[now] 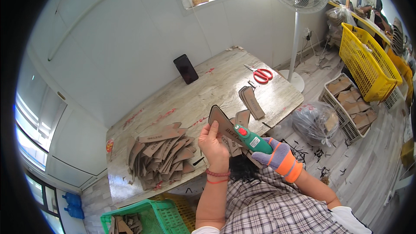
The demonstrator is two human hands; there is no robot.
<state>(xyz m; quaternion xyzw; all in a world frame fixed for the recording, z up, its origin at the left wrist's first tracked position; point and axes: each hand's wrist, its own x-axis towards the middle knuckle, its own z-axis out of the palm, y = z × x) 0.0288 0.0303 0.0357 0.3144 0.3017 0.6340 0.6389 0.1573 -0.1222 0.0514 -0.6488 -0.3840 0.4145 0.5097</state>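
The piece is flat, matte and brown, long and slightly curved, with a rounded end, a dark rim along its edge and dark lettering on its face. The cutter is a smooth green body, thick and rounded, with a red button and a pale label. The table has a glossy, pale wood-grain top streaked with red marks; on its left side lies a loose, overlapping pile of similar brown strips, and a small fanned stack lies farther right, near the red-handled scissors.

The piece is above the table's near edge, pinched in the bare left hand, the thumb on its face and its rounded end reaching past the thumb. Its other end runs toward the cutter, whose head overlaps it in view; whether they touch is unclear. The right hand, in a grey-purple and orange knitted glove, is closed around the cutter's rear.

The left forearm rises nearly upright, a red beaded bracelet at the wrist; the right forearm slants in from the lower right.
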